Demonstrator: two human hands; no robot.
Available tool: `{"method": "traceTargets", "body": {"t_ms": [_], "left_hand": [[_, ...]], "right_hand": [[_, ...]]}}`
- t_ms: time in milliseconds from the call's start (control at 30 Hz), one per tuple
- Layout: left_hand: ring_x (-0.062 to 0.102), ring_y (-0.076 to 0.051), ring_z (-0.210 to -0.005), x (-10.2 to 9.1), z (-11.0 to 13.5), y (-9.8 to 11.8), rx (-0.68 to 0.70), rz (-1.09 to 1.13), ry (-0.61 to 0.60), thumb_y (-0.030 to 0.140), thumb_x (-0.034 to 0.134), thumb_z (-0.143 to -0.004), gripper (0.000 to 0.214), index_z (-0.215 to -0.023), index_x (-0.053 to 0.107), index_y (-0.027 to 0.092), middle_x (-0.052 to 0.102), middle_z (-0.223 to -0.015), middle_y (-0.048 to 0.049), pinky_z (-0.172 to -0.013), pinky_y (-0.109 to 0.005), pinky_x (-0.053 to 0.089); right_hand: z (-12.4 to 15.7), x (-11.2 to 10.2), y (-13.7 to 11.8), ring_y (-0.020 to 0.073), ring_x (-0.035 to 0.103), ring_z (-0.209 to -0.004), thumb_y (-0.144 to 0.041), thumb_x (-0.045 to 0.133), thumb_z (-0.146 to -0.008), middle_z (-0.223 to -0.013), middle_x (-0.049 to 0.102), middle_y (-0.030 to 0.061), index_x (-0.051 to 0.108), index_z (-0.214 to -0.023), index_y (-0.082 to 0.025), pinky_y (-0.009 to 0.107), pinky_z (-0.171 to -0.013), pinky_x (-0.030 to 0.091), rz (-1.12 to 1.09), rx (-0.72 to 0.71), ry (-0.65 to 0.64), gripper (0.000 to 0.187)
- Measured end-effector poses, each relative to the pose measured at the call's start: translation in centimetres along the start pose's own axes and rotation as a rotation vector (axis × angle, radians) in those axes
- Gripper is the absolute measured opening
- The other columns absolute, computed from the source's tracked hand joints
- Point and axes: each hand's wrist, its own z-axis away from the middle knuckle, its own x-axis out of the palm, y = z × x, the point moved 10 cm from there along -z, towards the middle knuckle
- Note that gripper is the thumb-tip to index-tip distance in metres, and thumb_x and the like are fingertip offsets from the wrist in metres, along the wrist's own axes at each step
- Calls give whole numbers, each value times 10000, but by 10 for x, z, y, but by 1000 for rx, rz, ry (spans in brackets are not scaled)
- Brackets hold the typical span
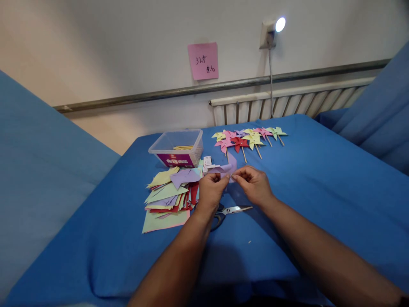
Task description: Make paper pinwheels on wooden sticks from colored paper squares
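My left hand [211,190] and my right hand [253,183] meet over the blue table [306,187], both pinching one lilac sheet of paper [228,168] held just above the cloth. The sheet curls up behind my fingers. Scissors [230,211] lie shut on the cloth under my wrists, blades pointing right. Left of my left hand lies a loose pile of coloured paper squares [168,197].
Several finished paper pinwheels on sticks [249,138] lie in a row at the far side. A clear plastic box [177,147] with sticks stands behind the paper pile. A radiator [287,102] and a pink note [203,61] are on the wall.
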Motion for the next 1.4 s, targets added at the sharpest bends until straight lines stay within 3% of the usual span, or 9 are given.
{"method": "traceTargets", "body": {"t_ms": [367,700,1400], "left_hand": [[349,-64,-461,2,1,-5,-63,-10,-21,335,742,-583,276,-514,543,157,444,-473,58,-458,-208,255],[341,-69,-470,2,2,2,-6,-128,-10,354,715,-608,265,-522,565,152,431,-479,56,-462,-216,255],[382,-82,-499,3,1,0,36,-141,-33,351,700,-641,248,-550,577,155,470,-514,41,-483,-216,289]], "right_hand": [[2,-2,-4,137,589,-616,-328,660,-799,-737,673,14,692,-783,-193,261,-597,471,-8,-35,15,140],[3,-4,-11,121,562,-596,-293,665,-802,-723,652,2,696,-762,-194,250,-566,441,-3,-64,40,111],[3,-4,-1,120,542,-562,-323,663,-785,-664,642,-3,676,-746,-185,251,-546,428,-65,52,45,145]]}}
